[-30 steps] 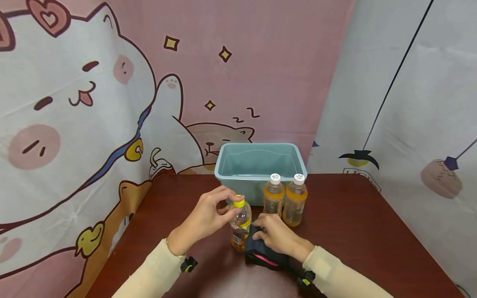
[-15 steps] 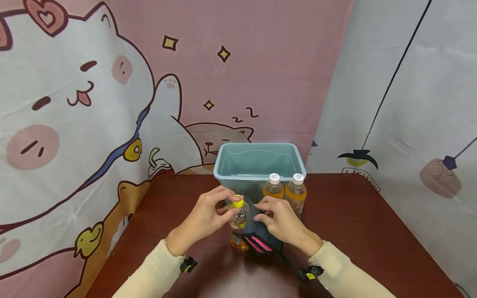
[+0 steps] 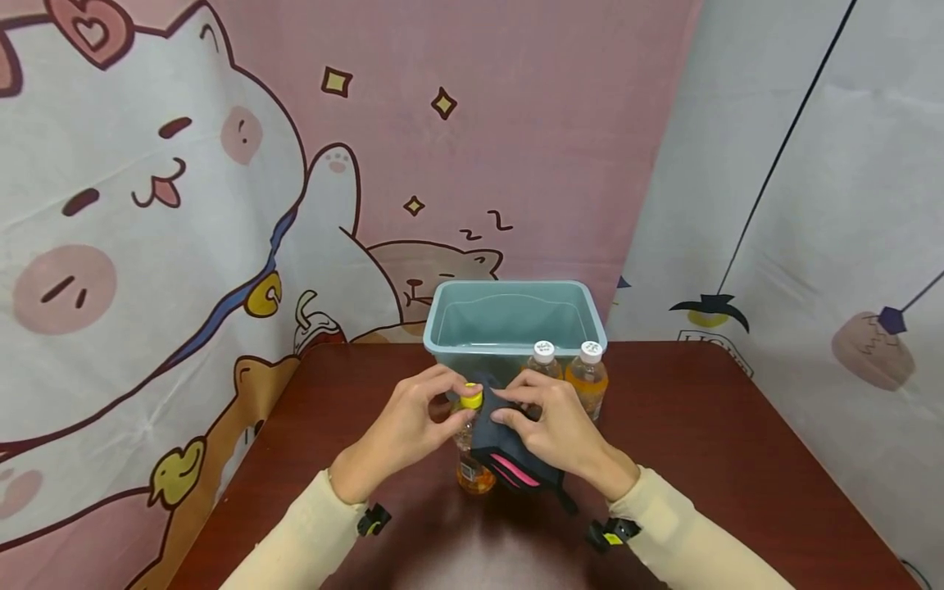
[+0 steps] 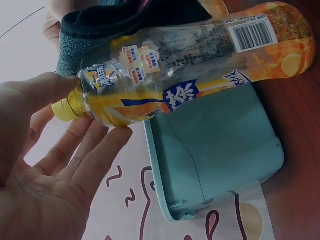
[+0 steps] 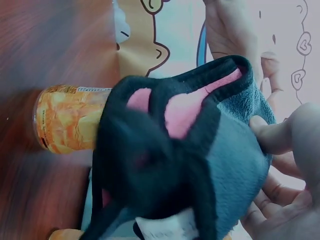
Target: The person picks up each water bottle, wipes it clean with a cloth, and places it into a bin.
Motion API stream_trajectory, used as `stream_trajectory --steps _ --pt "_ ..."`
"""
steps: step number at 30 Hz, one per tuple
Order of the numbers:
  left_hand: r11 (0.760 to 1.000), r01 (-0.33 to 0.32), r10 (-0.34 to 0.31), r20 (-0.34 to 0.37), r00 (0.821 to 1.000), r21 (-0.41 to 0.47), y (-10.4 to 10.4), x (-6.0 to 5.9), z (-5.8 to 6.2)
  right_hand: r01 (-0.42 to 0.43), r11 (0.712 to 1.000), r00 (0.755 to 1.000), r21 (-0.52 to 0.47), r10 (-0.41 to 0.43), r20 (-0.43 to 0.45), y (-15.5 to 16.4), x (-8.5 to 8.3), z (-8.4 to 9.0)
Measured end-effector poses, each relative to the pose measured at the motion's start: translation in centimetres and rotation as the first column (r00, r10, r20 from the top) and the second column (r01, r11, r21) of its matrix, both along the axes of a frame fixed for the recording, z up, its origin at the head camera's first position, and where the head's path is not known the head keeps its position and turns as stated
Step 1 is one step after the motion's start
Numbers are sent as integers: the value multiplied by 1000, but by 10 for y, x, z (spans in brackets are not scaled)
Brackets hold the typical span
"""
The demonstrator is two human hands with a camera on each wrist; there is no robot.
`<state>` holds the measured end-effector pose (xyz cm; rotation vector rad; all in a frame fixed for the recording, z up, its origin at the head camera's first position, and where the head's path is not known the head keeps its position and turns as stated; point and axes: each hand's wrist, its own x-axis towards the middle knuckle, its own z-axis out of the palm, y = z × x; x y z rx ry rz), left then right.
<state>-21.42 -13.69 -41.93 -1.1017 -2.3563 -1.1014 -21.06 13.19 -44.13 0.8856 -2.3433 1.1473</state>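
Note:
My left hand pinches the yellow cap of an upright drink bottle with an orange and yellow label. The bottle stands on the dark red-brown table. In my right hand, thumb and fingers pinch the upper part of a dark grey fabric pouch. It has black edging, pink inside the slits on its near side, a dangling black strap and a white tag. The pouch is raised off the table against the bottle's right side, hiding part of the bottle in the head view.
A blue-green plastic bin stands behind the hands at the back of the table. Two bottles with white caps, one left and one right, stand before its right end. A printed cloth hangs behind.
My right hand has lifted the pouch from the table, up and leftward, so it now overlaps the yellow-capped bottle. My left hand keeps its pinch on the cap.

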Motion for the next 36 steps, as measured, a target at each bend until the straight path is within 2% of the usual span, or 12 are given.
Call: stream_trajectory --steps 3,17,22,29,32,36 --pt "1000 -5 5 10 1000 -5 0 1 2 10 1000 1000 14 -10 -1 0 1 2" --pt "999 -29 24 151 988 27 3 1 3 46 999 999 -4 -46 12 14 7 3" --pt "999 -10 1 219 976 40 -1 0 5 50 999 999 -12 -50 -9 19 9 5" --pt "999 27 -33 329 944 22 -7 1 8 63 998 998 -16 -63 -13 23 8 4" --pt "999 35 -36 347 937 8 -8 1 10 65 998 998 -18 -65 -8 22 8 2" --pt "999 41 -43 335 941 14 -8 1 10 73 997 997 -31 -73 3 19 7 2"
